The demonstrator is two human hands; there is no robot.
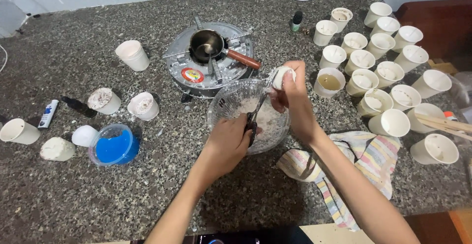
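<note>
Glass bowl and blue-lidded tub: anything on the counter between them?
Nothing sits there. In the head view, only bare speckled counter runs between the blue-lidded tub and the glass bowl, apart from tiny white crumbs.

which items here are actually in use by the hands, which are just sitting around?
In use:
left hand with scissors
right hand holding a white cup
glass bowl beneath both

Lying about:
small pot on stove
blue tub
striped cloth
rows of cups
dropper bottle
</note>
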